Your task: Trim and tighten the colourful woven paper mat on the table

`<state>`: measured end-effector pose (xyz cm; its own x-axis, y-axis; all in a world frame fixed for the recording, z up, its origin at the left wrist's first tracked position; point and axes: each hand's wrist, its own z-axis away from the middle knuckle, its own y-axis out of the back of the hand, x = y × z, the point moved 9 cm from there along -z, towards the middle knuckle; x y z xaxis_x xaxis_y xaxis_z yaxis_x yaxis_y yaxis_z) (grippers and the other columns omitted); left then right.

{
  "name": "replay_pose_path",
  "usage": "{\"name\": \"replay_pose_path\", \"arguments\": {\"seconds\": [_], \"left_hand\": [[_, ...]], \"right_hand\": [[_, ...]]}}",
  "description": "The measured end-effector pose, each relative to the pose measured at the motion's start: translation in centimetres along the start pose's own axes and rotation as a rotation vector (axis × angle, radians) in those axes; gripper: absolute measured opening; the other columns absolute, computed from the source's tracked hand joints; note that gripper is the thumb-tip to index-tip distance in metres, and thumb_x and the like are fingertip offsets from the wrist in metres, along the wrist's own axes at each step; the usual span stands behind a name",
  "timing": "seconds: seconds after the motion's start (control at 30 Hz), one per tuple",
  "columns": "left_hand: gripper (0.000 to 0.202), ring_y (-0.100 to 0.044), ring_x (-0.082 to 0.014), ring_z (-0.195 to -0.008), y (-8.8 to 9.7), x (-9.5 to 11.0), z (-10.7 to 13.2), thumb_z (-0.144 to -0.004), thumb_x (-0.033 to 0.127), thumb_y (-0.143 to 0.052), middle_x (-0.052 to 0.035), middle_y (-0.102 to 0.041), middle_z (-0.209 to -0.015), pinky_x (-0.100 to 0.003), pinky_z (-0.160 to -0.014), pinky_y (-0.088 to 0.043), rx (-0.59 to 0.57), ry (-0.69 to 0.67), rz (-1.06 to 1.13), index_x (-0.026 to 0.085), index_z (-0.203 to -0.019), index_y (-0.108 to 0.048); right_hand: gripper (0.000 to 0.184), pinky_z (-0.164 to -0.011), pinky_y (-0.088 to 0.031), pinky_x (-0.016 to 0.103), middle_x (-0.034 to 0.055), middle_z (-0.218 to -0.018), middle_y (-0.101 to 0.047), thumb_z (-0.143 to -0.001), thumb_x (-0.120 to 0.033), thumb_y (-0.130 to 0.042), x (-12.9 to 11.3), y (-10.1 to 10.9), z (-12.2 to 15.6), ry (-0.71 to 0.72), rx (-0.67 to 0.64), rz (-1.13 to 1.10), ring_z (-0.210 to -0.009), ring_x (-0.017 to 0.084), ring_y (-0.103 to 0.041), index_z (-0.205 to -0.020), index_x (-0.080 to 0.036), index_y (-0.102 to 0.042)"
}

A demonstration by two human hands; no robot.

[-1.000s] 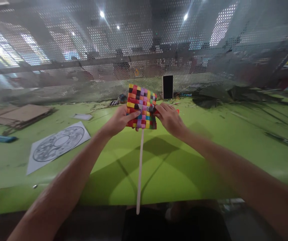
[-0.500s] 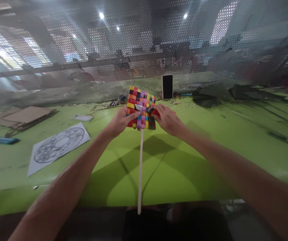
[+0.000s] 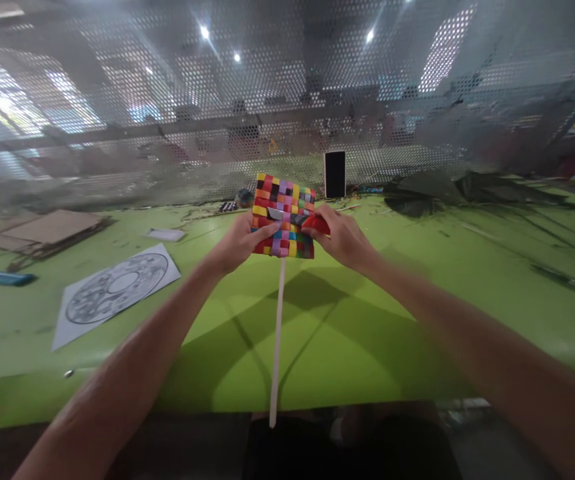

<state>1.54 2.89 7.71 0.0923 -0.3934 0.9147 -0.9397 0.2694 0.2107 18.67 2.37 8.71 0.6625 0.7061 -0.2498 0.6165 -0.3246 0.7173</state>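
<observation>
A small square panel (image 3: 283, 193) of woven, many-coloured strips is held up over the table, with a long pale stick (image 3: 277, 340) running down from its lower edge. My left hand (image 3: 242, 243) grips the panel's left side, thumb across the front and the other fingers hidden behind. In my right hand (image 3: 342, 237) is a red-handled utility knife (image 3: 317, 224), closed between thumb and fingers. Its blade points left and lies across the face of the weave. Whether the blade tip sits under a strip I cannot tell.
On the green table (image 3: 392, 347), a sheet with a printed ring pattern (image 3: 117, 287), cardboard pieces (image 3: 42, 233) and a blue utility knife (image 3: 6, 279) lie left. A phone-like black-screened device (image 3: 335, 173) stands at the back by a perforated metal screen (image 3: 287, 87). Dark leaves (image 3: 427, 190) lie right.
My right fingers have shifted on the knife, so more of its red handle shows. The panel has turned slightly, and the stick's lower end has swung a little left.
</observation>
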Motion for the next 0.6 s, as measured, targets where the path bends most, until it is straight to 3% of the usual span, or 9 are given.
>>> {"name": "replay_pose_path", "arguments": {"seconds": [0.23, 0.43, 0.6], "left_hand": [[0.032, -0.070, -0.0180, -0.058, -0.5, -0.1, 0.2, -0.086, 0.045, -0.076, -0.0076, -0.076, -0.078, -0.027, -0.053, -0.060, -0.074, 0.061, -0.012, 0.015, -0.095, -0.069], [0.029, -0.064, -0.0141, -0.047, -0.8, -0.8, 0.3, -0.089, 0.044, -0.073, -0.0058, -0.073, -0.070, -0.022, -0.041, -0.051, -0.149, 0.097, -0.048, 0.015, -0.090, -0.067], [0.027, -0.063, -0.0131, -0.049, -0.2, -2.2, 0.2, -0.083, 0.040, -0.079, -0.0054, -0.073, -0.072, -0.020, -0.037, -0.049, -0.051, 0.171, 0.094, 0.015, -0.089, -0.069]], "right_hand": [[0.039, -0.074, -0.046, 0.036, 0.0154, -0.104, -0.070, -0.104, -0.046, -0.045, -0.9, 0.0, 0.4, 0.053, -0.001, 0.104, -0.090, 0.027, -0.063, -0.123, -0.014, -0.058], [0.038, -0.074, -0.047, 0.037, 0.0174, -0.108, -0.070, -0.105, -0.045, -0.045, -1.2, -0.2, 0.5, 0.091, -0.036, 0.145, -0.092, 0.028, -0.065, -0.117, -0.013, -0.061], [0.043, -0.068, -0.046, 0.036, 0.0170, -0.112, -0.071, -0.105, -0.047, -0.043, -0.7, -0.6, 0.6, 0.011, -0.090, 0.147, -0.089, 0.029, -0.066, -0.125, -0.012, -0.056]]}}
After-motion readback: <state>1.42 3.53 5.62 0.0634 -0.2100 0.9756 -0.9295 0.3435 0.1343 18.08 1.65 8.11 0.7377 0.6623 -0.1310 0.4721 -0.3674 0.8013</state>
